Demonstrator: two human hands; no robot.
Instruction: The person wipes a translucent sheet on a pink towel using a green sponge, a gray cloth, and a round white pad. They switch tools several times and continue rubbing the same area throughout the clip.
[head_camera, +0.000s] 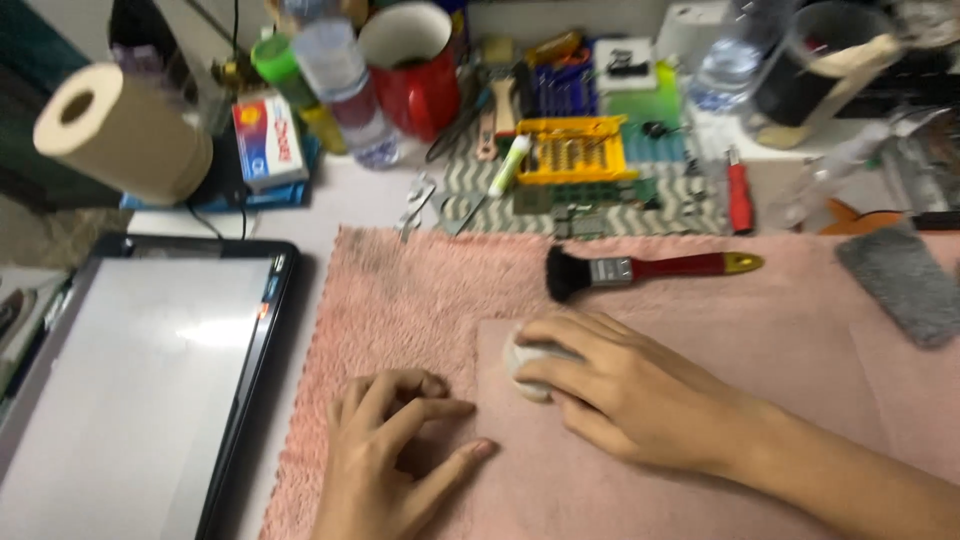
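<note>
On the bench's pink towel (420, 290), the right hand (620, 395) clasps a small, seemingly round white object (525, 368), axis unclear; left hand (385, 455) rests loosely curled, empty.

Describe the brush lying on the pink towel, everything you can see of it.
The brush lies flat on the pink towel, roughly level across the picture, just beyond the right hand. It has a black bristle tuft at its left end, a shiny metal ferrule, a glossy red handle and a yellow tip pointing right. The handle looks like painted wood or plastic. Nothing but the towel touches it; neither hand reaches it.
</note>
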